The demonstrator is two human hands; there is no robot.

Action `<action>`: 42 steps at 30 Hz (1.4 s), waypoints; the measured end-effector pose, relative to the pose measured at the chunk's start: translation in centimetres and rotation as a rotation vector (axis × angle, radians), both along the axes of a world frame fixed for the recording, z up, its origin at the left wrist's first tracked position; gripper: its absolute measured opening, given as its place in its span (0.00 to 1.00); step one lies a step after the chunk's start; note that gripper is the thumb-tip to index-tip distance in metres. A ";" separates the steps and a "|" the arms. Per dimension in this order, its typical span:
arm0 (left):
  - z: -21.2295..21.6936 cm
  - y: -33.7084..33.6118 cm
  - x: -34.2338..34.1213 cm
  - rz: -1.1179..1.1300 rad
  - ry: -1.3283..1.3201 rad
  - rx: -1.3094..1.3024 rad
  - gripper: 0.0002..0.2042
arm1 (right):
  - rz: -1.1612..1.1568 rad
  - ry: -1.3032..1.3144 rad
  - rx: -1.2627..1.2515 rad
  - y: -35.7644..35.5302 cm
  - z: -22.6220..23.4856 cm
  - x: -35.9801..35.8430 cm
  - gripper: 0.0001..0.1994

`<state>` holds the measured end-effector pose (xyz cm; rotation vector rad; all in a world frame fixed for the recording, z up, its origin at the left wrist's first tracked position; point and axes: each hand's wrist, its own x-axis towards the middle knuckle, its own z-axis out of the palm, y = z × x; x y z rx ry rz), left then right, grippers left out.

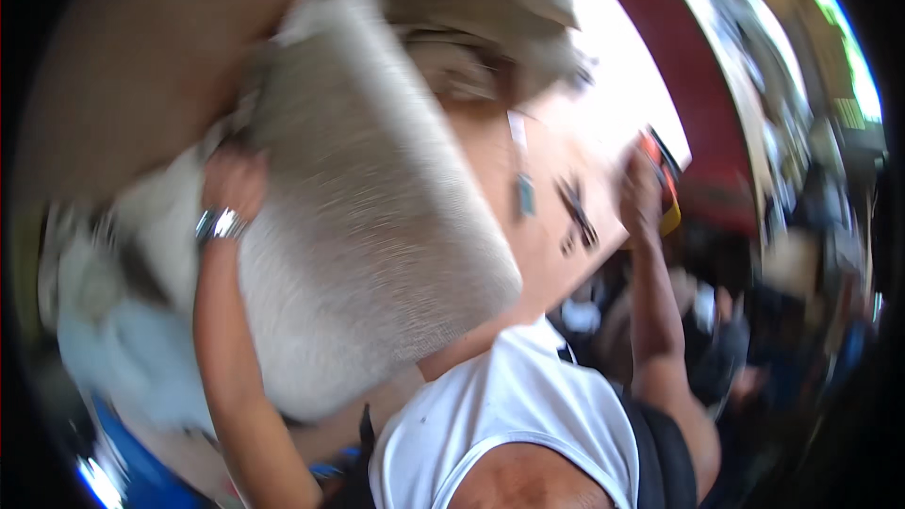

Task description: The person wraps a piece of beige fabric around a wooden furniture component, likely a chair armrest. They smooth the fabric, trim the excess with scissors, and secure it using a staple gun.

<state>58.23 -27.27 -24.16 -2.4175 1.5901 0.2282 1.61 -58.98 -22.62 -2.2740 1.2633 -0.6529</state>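
A large beige-grey upholstered cushion [368,198] with rounded corners lies at a slant on the worktable, left of centre. My left hand [236,181], with a metal wristwatch [221,224] at the wrist, is at the cushion's left side; motion smears its fingers. At the table's right edge my right hand [641,190] is closed around an orange and black hand tool [662,165], whose exact kind is blurred. Between that hand and the cushion lie dark-handled scissors [577,215] and a slim tool with a teal end [524,194].
Crumpled beige fabric [471,0] is heaped at the far side of the tan table [485,146]. Beyond the table's right side stands a dark red panel [693,57]. Pale bluish material [132,339] hangs at the left. Blurred clutter [792,273] fills the right.
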 end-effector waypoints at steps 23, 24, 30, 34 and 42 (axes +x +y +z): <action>-1.1 1.0 -0.5 0.258 -0.097 -0.174 0.33 | -0.238 0.989 0.127 -14.6 -6.9 -17.1 0.33; -1.0 1.1 -1.0 0.263 -0.110 -0.198 0.33 | -0.242 0.985 0.213 -15.9 -6.4 -18.4 0.29; -1.9 1.2 -0.9 0.328 -0.028 -0.268 0.35 | 0.004 0.657 -0.032 -12.2 7.6 -8.4 0.20; -4.1 0.4 -0.7 0.362 -0.054 -0.379 0.35 | 0.326 0.537 -0.113 -3.4 21.8 10.6 0.22; -5.2 -0.2 -0.4 0.420 -0.073 -0.376 0.31 | 1.087 1.040 -0.246 15.8 24.0 47.5 0.21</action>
